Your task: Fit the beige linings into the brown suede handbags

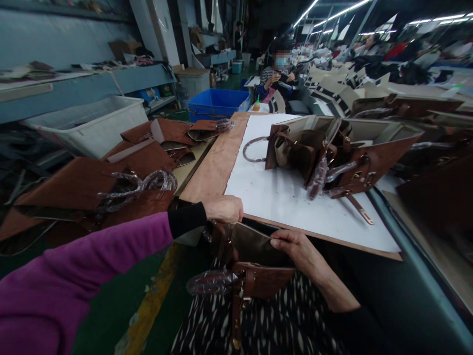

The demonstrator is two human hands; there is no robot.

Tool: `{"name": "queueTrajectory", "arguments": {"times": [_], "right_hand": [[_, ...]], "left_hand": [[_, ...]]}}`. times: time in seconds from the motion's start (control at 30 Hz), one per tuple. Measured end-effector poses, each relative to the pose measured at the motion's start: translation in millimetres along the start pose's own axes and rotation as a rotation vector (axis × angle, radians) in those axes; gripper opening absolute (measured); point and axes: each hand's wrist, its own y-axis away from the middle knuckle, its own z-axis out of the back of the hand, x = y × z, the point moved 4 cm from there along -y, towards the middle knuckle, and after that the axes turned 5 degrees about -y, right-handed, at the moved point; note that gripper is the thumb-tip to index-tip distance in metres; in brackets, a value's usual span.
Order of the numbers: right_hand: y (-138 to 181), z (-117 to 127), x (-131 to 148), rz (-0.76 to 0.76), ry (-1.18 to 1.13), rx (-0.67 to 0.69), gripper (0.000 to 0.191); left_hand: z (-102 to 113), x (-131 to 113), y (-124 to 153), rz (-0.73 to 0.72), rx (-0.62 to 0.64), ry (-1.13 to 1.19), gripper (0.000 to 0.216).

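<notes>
A brown handbag (264, 278) rests upright in my lap, its mouth open toward me and its dark lining showing. Its plastic-wrapped handle (211, 283) sticks out to the left, and a strap with a metal tip (236, 323) hangs down the front. My left hand (225, 209) is closed at the upper left corner of the bag's rim; its fingertips are hidden. With thumb and fingers, my right hand (297, 246) pinches the far right part of the rim.
White paper (266, 197) covers a wooden board (207, 172) ahead, with several open brown bags (384, 158) on it. More brown bags (74, 185) are piled at left. Behind stand a blue bin (218, 103), a white tub (92, 123) and a masked person (275, 79) handling something dark.
</notes>
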Motion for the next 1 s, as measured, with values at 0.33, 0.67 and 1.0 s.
{"name": "queueTrajectory", "arguments": {"times": [0.33,0.67,1.0], "right_hand": [[3.4,1.9,-0.6,0.001,-0.054,0.013,0.017],[4.7,0.4,-0.5,-0.010,-0.091,-0.011,0.017],[10.1,-1.9,5.6,0.026,0.042,-0.032,0.016]], "left_hand": [[-18.1,-14.4,-0.8,-0.200,0.003,0.032,0.034],[-26.9,-11.1,8.5,-0.244,-0.052,0.276,0.026],[-39.6,-7.4,0.3,-0.154,0.032,0.306,0.031]]}}
